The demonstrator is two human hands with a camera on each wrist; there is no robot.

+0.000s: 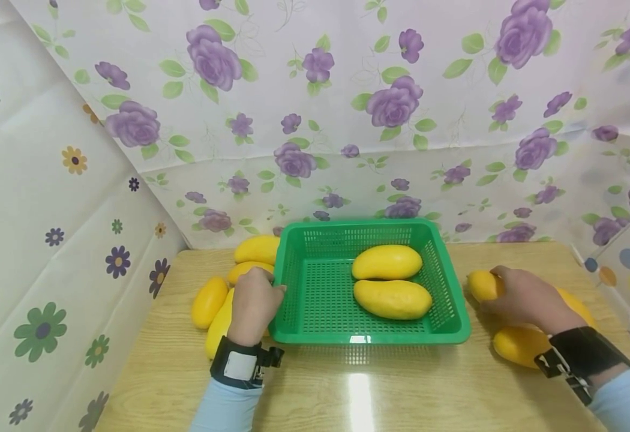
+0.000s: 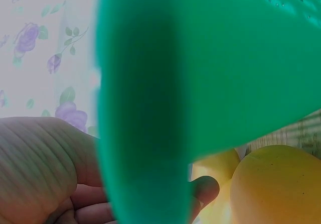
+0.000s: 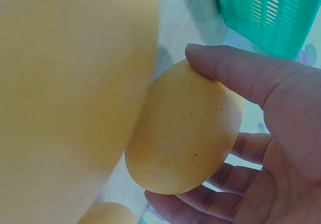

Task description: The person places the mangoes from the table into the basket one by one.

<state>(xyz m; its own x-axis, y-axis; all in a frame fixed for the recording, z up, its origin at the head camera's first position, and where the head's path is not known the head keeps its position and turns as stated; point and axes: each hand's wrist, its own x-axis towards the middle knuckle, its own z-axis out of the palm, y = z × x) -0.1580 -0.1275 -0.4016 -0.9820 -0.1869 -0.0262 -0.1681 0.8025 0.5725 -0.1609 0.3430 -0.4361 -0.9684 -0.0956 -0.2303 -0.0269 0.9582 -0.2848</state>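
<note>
**Basket lies left of the right hand and its mango**

Head: the right hand, nearer to the mango, grips it, the bare end pointing leftward to the basket, the rest covered. The left hand grips the basket's left rim.

Left wrist: that hand's digits flank the rim.

Right wrist: the hand clasps the mango, the basket off its thumb side.

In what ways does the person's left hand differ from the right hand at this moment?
The left hand grips the green basket; the right hand holds a yellow fruit. The left hand is at the basket's left edge; the right hand is apart from the basket, on its right. Both wrists wear black bands.
</note>
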